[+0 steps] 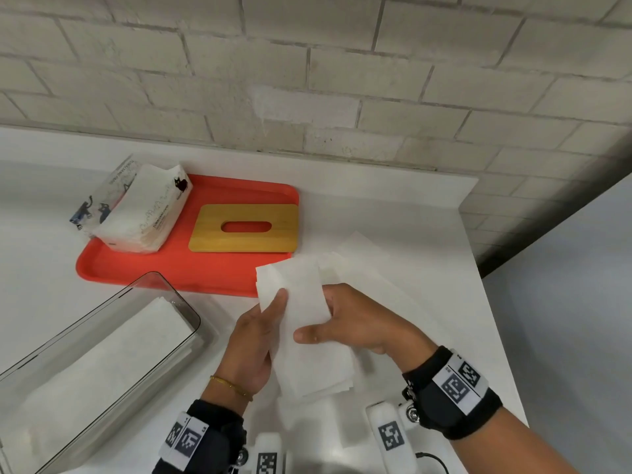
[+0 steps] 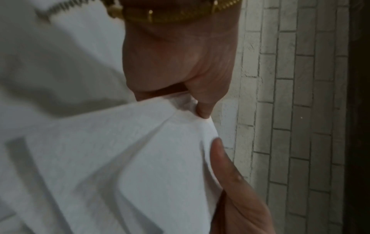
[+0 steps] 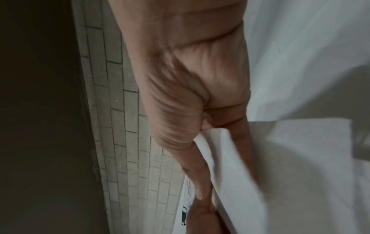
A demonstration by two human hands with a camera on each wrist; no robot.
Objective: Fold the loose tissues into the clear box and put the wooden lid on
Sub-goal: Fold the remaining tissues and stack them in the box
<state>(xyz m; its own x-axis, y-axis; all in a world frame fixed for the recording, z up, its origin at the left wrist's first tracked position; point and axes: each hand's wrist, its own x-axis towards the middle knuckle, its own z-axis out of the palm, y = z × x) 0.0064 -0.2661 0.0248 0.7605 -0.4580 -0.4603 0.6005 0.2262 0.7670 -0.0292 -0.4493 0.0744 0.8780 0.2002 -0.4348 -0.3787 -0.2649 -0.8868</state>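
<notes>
While both hands meet at lower centre of the head view, I see the left hand (image 1: 253, 340) and the right hand (image 1: 355, 323) each pinching a folded stack of tissues (image 1: 304, 330), thumbs on top, fingers beneath. The clear box (image 1: 102, 354) sits lower left, tissues already inside. The wooden lid (image 1: 246, 229) lies on the red tray (image 1: 191, 268) at centre, beside an opened tissue pack (image 1: 136, 206).
</notes>
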